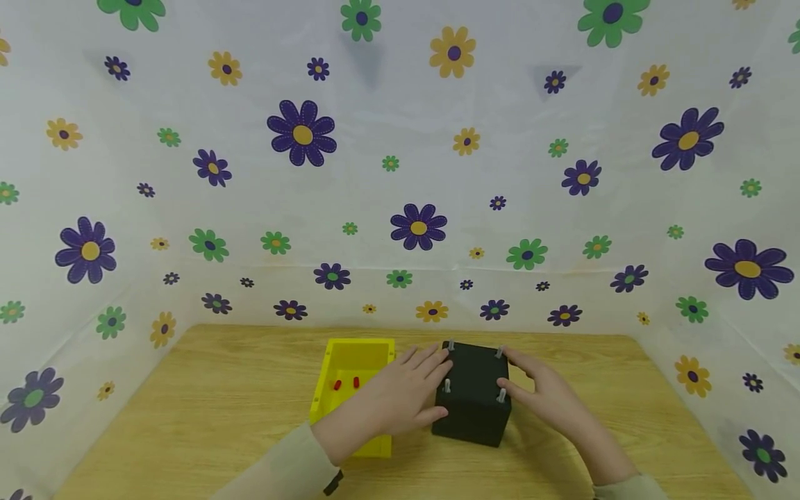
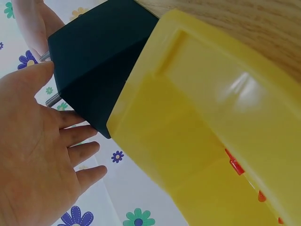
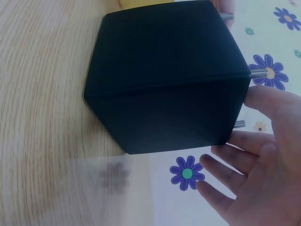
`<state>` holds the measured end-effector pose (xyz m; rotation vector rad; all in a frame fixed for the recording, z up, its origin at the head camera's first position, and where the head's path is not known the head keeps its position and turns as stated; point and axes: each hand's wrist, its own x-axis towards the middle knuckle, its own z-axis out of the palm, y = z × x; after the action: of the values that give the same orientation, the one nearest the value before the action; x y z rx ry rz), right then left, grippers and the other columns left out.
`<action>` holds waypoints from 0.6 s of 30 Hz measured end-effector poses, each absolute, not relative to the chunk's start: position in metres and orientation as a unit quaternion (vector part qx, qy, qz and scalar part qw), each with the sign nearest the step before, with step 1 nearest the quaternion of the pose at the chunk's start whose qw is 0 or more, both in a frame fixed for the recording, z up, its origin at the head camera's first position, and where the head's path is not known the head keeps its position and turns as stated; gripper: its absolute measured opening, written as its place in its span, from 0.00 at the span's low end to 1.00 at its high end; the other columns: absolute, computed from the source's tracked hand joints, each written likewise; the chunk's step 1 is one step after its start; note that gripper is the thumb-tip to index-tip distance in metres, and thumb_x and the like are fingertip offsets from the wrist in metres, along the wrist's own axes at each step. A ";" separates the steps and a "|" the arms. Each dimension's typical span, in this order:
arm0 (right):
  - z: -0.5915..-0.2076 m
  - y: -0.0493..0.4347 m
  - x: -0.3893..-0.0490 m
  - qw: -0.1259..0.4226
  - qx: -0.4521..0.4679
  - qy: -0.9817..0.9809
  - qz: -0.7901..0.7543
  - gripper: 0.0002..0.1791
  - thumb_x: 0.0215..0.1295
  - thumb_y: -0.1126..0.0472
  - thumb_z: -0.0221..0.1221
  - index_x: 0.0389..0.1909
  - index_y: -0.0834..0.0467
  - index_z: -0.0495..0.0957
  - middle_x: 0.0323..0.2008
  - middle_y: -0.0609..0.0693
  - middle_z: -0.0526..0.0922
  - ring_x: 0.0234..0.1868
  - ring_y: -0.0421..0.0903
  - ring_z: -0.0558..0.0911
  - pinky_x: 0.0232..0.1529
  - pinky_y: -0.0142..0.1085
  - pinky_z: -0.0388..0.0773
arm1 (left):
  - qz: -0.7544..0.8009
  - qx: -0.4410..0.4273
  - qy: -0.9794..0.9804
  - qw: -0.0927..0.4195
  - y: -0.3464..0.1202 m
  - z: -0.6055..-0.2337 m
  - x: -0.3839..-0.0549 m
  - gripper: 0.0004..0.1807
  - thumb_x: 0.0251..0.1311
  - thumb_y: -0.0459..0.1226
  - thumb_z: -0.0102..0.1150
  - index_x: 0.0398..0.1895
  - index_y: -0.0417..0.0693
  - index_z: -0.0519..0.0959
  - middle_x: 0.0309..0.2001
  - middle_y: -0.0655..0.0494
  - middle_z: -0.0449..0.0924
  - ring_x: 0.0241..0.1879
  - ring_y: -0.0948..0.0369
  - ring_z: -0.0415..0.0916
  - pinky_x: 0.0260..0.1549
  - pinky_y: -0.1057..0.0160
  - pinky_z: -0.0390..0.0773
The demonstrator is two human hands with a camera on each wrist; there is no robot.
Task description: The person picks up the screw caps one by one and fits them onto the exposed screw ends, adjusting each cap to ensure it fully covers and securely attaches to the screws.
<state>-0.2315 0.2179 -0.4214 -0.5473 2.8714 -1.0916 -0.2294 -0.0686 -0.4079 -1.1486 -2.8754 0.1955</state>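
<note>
A black block (image 1: 478, 371) stands upright on the table with metal bolts (image 3: 258, 73) poking up from the corners of its top. My left hand (image 1: 400, 392) lies at the block's left edge, its fingers straight and the fingertips touching near the left bolts. In the left wrist view its palm (image 2: 37, 150) shows, holding nothing. On the block's other side my right hand (image 1: 553, 399) touches the right edge, thumb and index fingertip beside the two right bolts. The right wrist view shows its other fingers (image 3: 225, 174) extended, apart from the block.
A yellow bin (image 1: 361, 345) stands left of the block, partly under my left forearm. Small red pieces (image 1: 356, 382) lie in it. Wooden tabletop (image 1: 206, 410) spreads around both, and a white flower-patterned sheet (image 1: 375, 194) rises behind and at the sides.
</note>
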 end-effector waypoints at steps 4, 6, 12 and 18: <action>-0.424 0.216 -0.235 0.022 -0.178 0.912 -0.368 0.38 0.79 0.48 0.60 0.80 0.64 0.62 0.77 0.67 0.68 0.75 0.70 0.71 0.73 0.62 0.72 | 0.049 -0.367 -0.929 0.014 -0.073 -0.408 -0.226 0.42 0.78 0.62 0.48 0.85 0.50 0.57 0.86 0.54 0.53 0.86 0.54 0.49 0.85 0.48 0.53; -0.425 0.215 -0.236 0.026 -0.179 0.908 -0.377 0.38 0.79 0.49 0.60 0.81 0.64 0.62 0.77 0.67 0.68 0.75 0.69 0.72 0.73 0.62 0.72 | 0.040 -0.366 -0.930 0.012 -0.075 -0.408 -0.224 0.42 0.78 0.61 0.48 0.85 0.50 0.57 0.86 0.53 0.52 0.86 0.54 0.49 0.85 0.48 0.53; -0.425 0.210 -0.236 0.041 -0.168 0.900 -0.400 0.38 0.78 0.51 0.61 0.81 0.61 0.61 0.78 0.69 0.66 0.72 0.73 0.74 0.72 0.64 0.73 | 0.031 -0.365 -0.930 0.015 -0.082 -0.410 -0.220 0.43 0.77 0.61 0.50 0.85 0.50 0.56 0.87 0.52 0.51 0.86 0.53 0.48 0.84 0.46 0.54; -0.425 0.204 -0.237 0.050 -0.162 0.893 -0.418 0.37 0.78 0.54 0.61 0.81 0.61 0.61 0.79 0.68 0.64 0.73 0.71 0.73 0.73 0.64 0.71 | 0.020 -0.364 -0.931 0.012 -0.089 -0.410 -0.217 0.43 0.77 0.61 0.50 0.86 0.51 0.55 0.87 0.53 0.50 0.86 0.52 0.48 0.84 0.44 0.53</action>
<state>-0.2367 0.2039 -0.4246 -0.4918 2.7185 -1.2714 -0.2172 -0.0892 -0.4101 -1.1345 -2.9033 0.0620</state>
